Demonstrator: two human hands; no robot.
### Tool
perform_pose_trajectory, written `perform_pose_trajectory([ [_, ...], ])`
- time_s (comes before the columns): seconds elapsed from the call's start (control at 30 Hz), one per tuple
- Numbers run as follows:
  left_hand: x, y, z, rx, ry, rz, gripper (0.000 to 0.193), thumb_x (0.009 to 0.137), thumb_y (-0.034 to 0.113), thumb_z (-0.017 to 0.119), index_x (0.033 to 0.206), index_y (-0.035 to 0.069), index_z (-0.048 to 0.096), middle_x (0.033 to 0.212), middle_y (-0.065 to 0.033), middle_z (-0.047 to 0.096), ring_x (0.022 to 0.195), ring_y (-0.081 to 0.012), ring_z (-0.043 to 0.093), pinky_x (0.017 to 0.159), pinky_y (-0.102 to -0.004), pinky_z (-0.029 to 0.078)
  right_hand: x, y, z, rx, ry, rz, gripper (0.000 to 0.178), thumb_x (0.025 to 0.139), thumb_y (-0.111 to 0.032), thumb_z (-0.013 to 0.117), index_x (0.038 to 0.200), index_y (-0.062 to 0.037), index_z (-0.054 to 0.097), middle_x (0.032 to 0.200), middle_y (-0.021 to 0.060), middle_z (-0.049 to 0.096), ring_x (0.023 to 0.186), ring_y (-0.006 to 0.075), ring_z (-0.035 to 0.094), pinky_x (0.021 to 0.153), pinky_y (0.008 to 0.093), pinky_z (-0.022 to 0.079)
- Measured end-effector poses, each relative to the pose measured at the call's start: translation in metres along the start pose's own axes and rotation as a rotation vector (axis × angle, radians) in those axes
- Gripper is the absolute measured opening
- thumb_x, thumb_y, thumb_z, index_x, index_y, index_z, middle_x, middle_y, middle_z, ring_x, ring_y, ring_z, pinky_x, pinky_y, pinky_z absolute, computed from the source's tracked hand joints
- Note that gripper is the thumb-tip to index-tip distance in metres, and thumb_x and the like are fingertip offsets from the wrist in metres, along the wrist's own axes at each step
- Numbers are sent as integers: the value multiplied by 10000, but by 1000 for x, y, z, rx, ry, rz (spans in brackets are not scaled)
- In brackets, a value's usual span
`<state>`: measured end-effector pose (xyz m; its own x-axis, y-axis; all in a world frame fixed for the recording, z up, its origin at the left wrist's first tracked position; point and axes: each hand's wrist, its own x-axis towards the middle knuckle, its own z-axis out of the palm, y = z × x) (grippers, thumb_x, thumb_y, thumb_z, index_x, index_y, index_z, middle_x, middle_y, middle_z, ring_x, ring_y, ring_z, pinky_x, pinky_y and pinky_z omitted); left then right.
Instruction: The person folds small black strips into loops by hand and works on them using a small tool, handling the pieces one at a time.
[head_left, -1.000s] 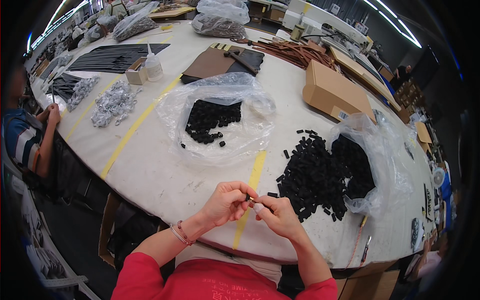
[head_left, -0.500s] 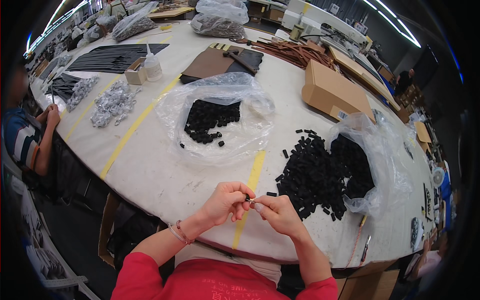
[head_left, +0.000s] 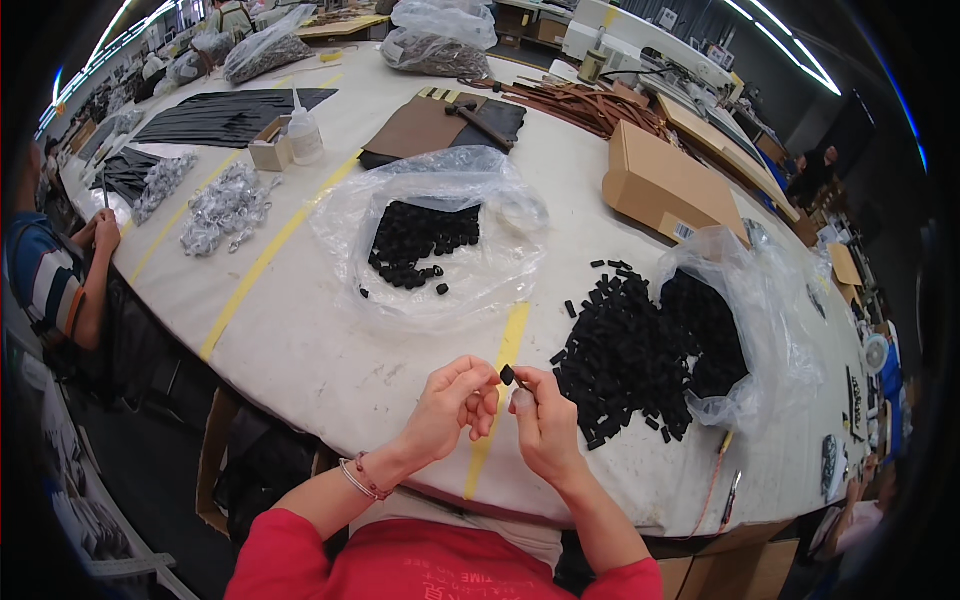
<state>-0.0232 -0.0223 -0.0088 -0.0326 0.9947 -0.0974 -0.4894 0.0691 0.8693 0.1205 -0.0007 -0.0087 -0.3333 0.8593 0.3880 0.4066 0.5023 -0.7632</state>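
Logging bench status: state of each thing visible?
Right grip: pinching thin dark item, black piece at tip
Left grip: beside that piece, contact unclear
Middle bag: open
Right bag: open, loose black pieces outside
Squeeze bottle: upright
Hammer: lying down
Cardboard box: apparently closed
Ceiling lights: on

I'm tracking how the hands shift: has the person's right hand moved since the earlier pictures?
Yes. Judged against the yellow stripe, the right hand has moved slightly forward, toward the stripe's far end.
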Motion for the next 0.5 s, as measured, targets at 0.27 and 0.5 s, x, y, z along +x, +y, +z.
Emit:
perform_pose_trajectory([
  [0.27,-5,-6,-4,-554,-209,-456,214,857,241,468,834,33,510,614,-44,526,418,-117,463,351,-213,333,-12,3,9,7,55,-124,155,801,-23,499,953,1,484,661,95,561,512,166,542,458,277,419],
  [0.5,17,10,-16,-526,3,-257,186,843,210,473,847,27,504,694,-81,580,531,-140,540,467,-238,427,10,7,-18,521,-207,486,151,817,-89,510,918,24,507,655,56,565,549,77,511,501,214,414],
])
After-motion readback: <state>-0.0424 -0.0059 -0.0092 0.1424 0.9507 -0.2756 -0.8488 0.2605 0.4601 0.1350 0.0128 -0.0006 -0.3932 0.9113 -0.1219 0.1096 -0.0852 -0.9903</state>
